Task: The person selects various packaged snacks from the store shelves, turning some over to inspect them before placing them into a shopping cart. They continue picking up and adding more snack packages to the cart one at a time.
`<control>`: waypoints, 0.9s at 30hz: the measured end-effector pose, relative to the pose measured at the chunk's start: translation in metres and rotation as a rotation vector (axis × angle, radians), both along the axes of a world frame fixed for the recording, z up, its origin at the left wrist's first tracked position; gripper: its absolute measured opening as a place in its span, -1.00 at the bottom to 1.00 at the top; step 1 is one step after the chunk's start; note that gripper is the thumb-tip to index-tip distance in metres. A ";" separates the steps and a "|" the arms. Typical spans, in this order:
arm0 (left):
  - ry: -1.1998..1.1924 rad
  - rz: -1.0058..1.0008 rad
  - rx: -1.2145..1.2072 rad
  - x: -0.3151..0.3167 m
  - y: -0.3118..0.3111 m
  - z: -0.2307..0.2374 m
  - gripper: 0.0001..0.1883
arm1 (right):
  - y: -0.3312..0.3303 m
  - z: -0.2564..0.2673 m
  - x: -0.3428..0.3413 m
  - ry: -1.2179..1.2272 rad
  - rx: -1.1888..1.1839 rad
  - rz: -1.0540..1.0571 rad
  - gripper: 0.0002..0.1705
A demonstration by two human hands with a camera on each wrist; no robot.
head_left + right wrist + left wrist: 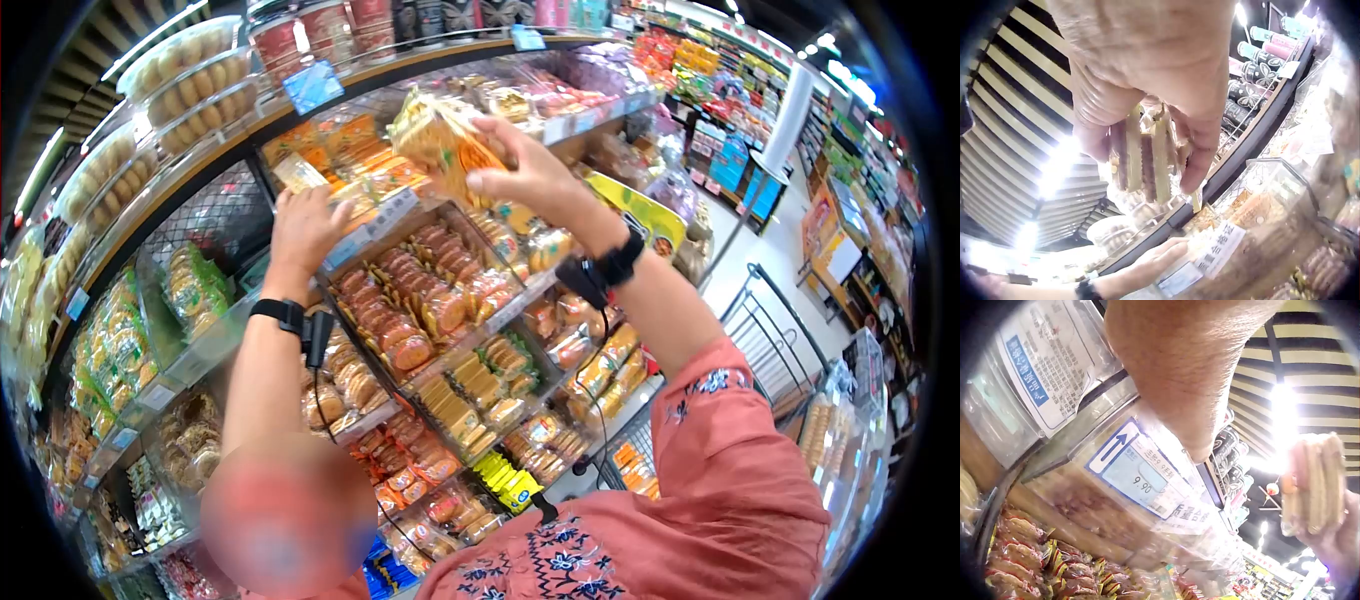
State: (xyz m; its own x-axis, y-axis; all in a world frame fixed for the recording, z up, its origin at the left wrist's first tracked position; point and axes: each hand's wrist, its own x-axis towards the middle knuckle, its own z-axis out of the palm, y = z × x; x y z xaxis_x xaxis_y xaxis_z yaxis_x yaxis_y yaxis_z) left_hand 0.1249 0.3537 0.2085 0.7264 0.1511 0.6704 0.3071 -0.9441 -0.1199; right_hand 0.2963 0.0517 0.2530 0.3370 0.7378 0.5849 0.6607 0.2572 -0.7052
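Head view has the right hand (525, 175) holding a clear plastic packet of stacked pale and brown biscuits (432, 135) above the shelf bins, its fingers curled round the sides. Right wrist view shows the thumb on one side of the packet and fingers on the other, with the stacked layers upright between them.

The left hand (305, 230) lies at the front edge of a bin of orange-wrapped packets (350, 145), its fingers extended forward over the rim; exactly what the fingertips touch is hard to tell. Left wrist view shows a blue-and-white price label reading 9.90 (1141, 475) just beside that hand, and the held packet well apart from it.

Below the two hands sits a wood-edged bin of reddish-brown round biscuits (415, 290). Lower down are bright yellow packets (508, 480). Clear tubs of round pale biscuits (200, 85) stand on the upper shelf, and a dark metal shopping cart (770, 320) is on the right.
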 end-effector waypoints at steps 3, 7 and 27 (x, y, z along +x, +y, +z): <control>0.052 -0.043 0.080 0.005 0.011 0.000 -0.51 | -0.070 -0.027 -0.044 0.207 0.042 0.049 -0.08; -0.050 -0.169 0.069 0.016 0.043 -0.003 -0.53 | -0.151 -0.080 -0.071 0.305 0.068 -0.062 -0.08; 0.792 -0.915 -1.419 0.042 -0.498 -0.277 -0.36 | -0.472 -0.356 -0.138 1.106 0.082 -1.156 -0.24</control>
State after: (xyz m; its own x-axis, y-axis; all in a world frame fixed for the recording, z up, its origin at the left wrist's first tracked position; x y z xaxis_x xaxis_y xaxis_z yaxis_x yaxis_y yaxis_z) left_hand 0.1669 -0.1439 -0.0686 0.9351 -0.3447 -0.0819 -0.0166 -0.2733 0.9618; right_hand 0.1579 -0.4200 -0.1031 0.9307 -0.2217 -0.2910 -0.2839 0.0638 -0.9567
